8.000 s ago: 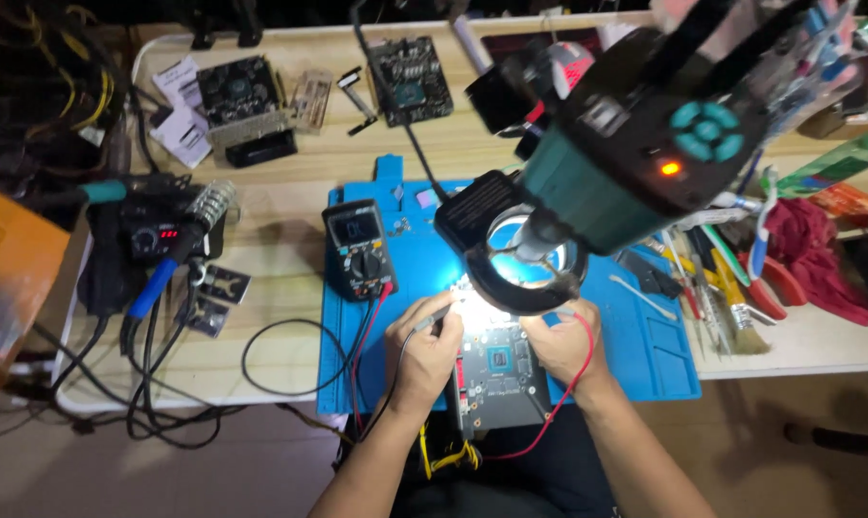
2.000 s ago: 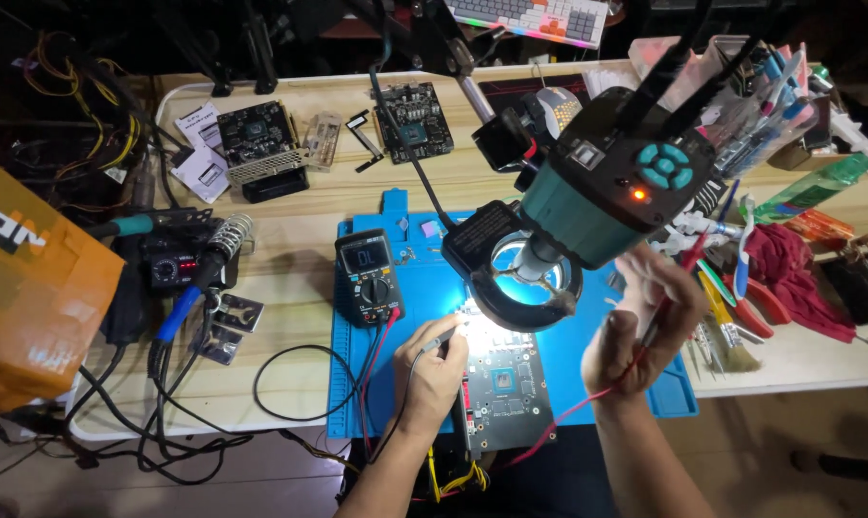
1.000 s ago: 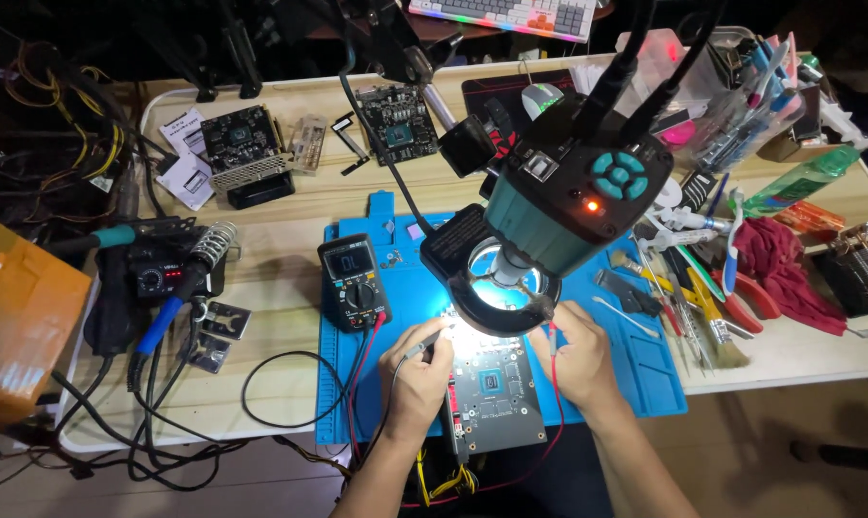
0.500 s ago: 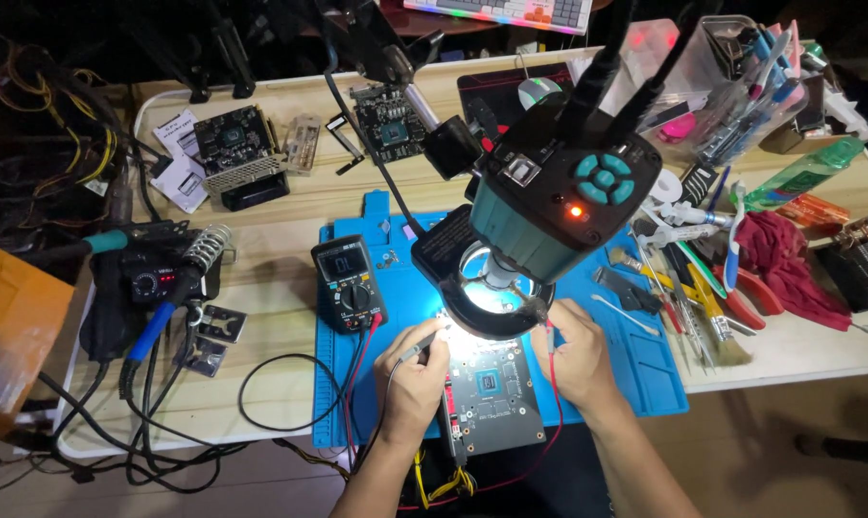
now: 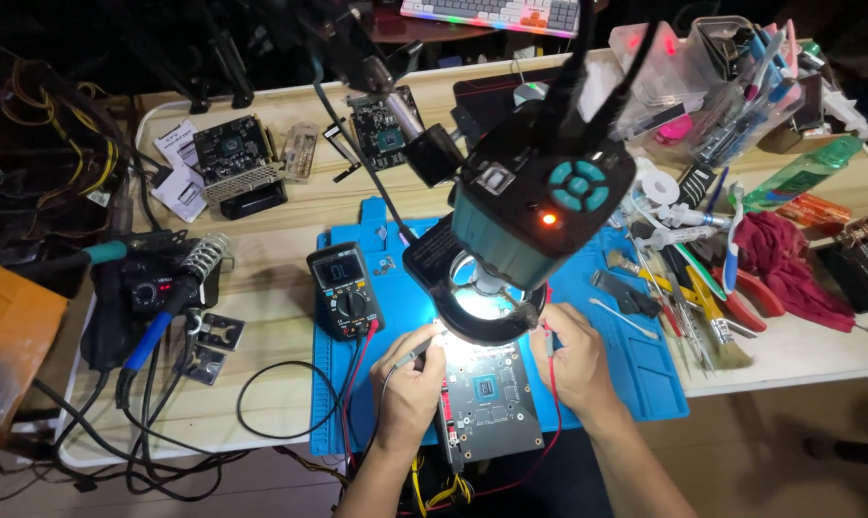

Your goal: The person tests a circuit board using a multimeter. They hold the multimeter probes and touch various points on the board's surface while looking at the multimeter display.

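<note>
A dark circuit board [image 5: 490,405] lies on the blue work mat [image 5: 635,384] under a teal microscope head [image 5: 539,206] with a lit ring light [image 5: 487,307]. My left hand [image 5: 410,379] pinches a black test probe [image 5: 417,351] whose tip points at the board's top left edge. My right hand [image 5: 573,355] holds a red test probe [image 5: 546,338] over the board's upper right edge. The probes' red and black leads run to a dark multimeter [image 5: 346,290] on the mat's left side.
A soldering station [image 5: 151,297] with a blue-handled iron and tangled cables sits at the left. Two more circuit boards [image 5: 231,153] lie at the back. Tweezers, pliers, brushes and a red cloth [image 5: 774,273] crowd the right side. An orange box [image 5: 7,355] stands at far left.
My right hand came down from beside the microscope to the board with the red probe. Both hands now hold steady at the board; the view drifted slightly.
</note>
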